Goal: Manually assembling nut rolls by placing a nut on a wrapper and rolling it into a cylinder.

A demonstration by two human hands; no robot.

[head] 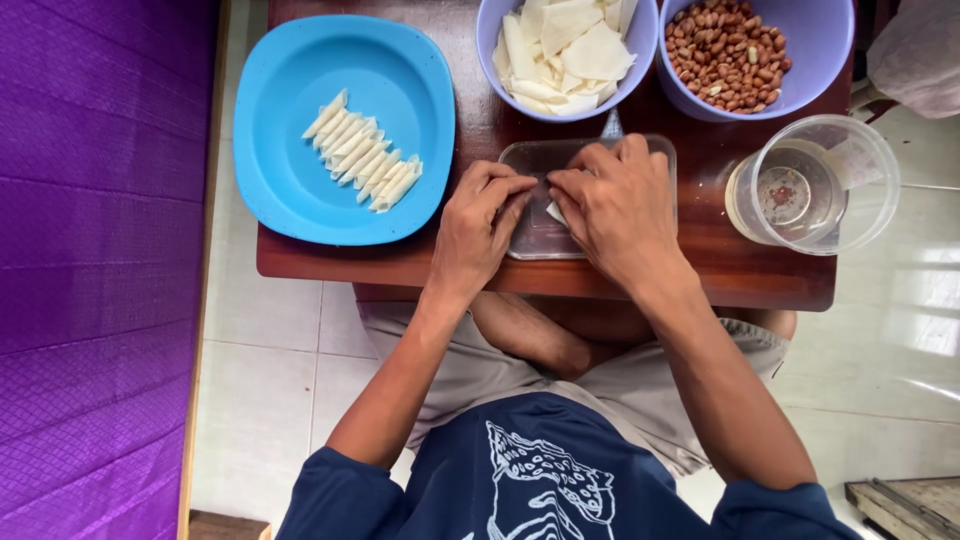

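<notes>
Both my hands rest on a clear plastic lid (pixel 530 160) on a low wooden table (pixel 700 270). My left hand (pixel 480 225) and my right hand (pixel 620 205) pinch a small pale wrapper piece (pixel 555 212) between their fingertips; most of it is hidden under my fingers. Left of them stands a blue plate (pixel 290 180) holding a row of several rolled pale wrappers (pixel 362 152). Beyond my hands sits a lilac bowl of flat wrapper sheets (pixel 565 45), and beside it a lilac bowl of peanuts (pixel 727 50).
A clear plastic cup (pixel 810 185) with a little liquid stands at the table's right. A purple mattress (pixel 100 270) fills the left side. White floor tiles (pixel 270 370) surround the table; my crossed legs lie under its near edge.
</notes>
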